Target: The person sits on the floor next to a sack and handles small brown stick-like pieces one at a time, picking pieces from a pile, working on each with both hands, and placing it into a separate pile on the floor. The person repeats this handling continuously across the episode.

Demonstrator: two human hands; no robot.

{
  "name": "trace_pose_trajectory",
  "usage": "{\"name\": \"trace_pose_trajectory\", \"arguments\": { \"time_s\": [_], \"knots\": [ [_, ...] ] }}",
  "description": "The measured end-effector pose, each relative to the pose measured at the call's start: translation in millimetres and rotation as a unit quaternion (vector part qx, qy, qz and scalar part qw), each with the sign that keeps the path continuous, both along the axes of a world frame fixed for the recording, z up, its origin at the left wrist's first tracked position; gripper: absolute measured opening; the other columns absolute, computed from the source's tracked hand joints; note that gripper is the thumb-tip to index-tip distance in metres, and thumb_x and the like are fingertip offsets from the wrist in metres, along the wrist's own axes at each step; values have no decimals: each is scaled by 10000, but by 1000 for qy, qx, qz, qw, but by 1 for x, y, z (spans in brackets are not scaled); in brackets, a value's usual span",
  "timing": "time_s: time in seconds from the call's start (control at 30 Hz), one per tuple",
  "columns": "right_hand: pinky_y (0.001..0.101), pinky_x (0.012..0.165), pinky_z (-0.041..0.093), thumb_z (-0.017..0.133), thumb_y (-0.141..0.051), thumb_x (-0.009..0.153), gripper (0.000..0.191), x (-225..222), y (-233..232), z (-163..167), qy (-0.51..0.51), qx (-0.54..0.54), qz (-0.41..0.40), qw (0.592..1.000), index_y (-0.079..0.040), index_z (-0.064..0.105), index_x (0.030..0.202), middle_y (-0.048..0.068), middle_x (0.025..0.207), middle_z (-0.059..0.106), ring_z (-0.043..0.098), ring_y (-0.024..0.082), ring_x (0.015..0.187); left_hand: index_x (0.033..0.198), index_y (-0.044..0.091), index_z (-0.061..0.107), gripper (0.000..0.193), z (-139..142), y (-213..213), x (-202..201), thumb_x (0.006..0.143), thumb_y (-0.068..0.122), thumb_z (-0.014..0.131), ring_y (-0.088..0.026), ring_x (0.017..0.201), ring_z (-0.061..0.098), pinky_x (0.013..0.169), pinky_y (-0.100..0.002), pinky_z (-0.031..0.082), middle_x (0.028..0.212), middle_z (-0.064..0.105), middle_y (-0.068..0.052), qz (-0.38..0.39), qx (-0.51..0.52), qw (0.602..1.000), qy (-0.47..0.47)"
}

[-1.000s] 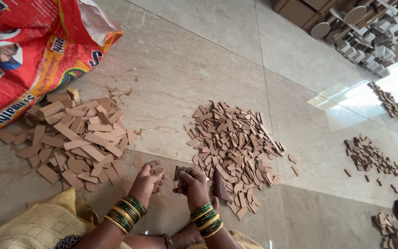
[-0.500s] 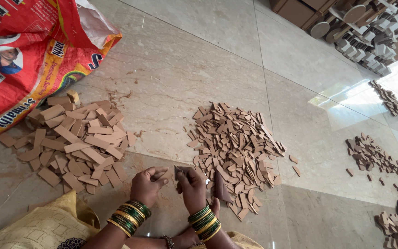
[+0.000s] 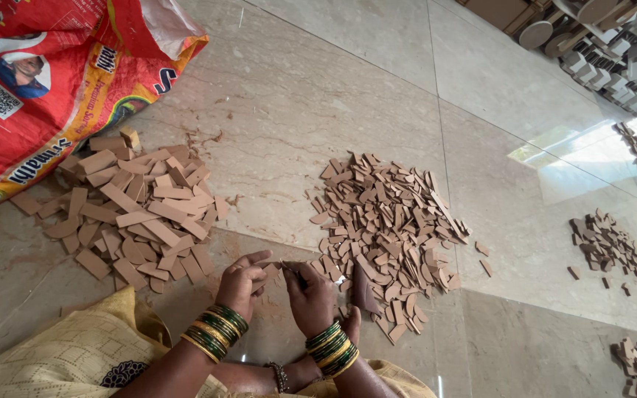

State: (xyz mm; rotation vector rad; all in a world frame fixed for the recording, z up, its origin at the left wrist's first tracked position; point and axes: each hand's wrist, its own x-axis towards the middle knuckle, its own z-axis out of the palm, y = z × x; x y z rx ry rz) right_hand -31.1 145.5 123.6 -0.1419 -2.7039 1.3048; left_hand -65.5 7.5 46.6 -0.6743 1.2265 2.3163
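My left hand (image 3: 242, 284) and my right hand (image 3: 308, 295) meet low in the head view, both pinching one small brown wooden piece (image 3: 276, 267) between the fingertips. Green and gold bangles ring both wrists. Just right of my right hand spreads a pile of small thin brown pieces (image 3: 388, 228) on the marble floor. To the left lies a pile of larger, longer brown strips (image 3: 130, 210). One dark curved piece (image 3: 363, 290) lies beside my right hand.
A big red printed sack (image 3: 46, 81) lies at the top left. More heaps of brown pieces (image 3: 610, 247) sit at the right, and stacked wooden parts (image 3: 613, 51) fill the top right corner. Yellow cloth (image 3: 68, 354) covers my knee.
My two hands have drawn closer together over the small piece, and the fingers have shifted on it. The piles have not moved.
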Motion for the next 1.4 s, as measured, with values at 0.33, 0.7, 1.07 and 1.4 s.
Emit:
{"name": "trace_pose_trajectory", "arguments": {
  "time_s": [0.33, 0.7, 1.07, 1.4],
  "knots": [
    [305, 598, 560, 707, -85, 901, 139, 3, -1, -2, 48, 9, 37, 998, -37, 760, 1021, 138, 781, 756, 740, 196, 635, 1373, 43, 520, 502, 17, 0, 0, 1021, 384, 412, -215, 878, 662, 802, -355, 507, 1020, 720, -179, 87, 115, 989, -11],
    [348, 583, 565, 673, -50, 917, 179, 17, -16, 4, 78, 23, 96, 992, -55, 765, 1070, 134, 849, 748, 741, 240, 664, 1468, 96, 413, 750, 32, 2, 8, 964, 648, 347, -242, 934, 649, 862, -412, 490, 1034, 695, -168, 79, 156, 985, 0],
    [390, 612, 570, 654, -44, 911, 128, 21, -17, -6, 131, 104, 119, 979, -81, 740, 999, 118, 848, 742, 726, 285, 698, 1524, 53, 345, 886, 38, 0, 11, 944, 721, 288, -259, 1002, 673, 978, -410, 486, 1036, 699, -210, 46, 144, 988, 15],
    [340, 602, 607, 628, -65, 926, 131, 11, -10, -29, 79, 71, 78, 991, -101, 735, 990, 79, 840, 759, 758, 219, 679, 1620, 117, 218, 942, 32, 5, 13, 918, 741, 301, -253, 1137, 625, 1030, -410, 422, 1211, 677, -172, 24, 180, 983, 24]
  ]
}}
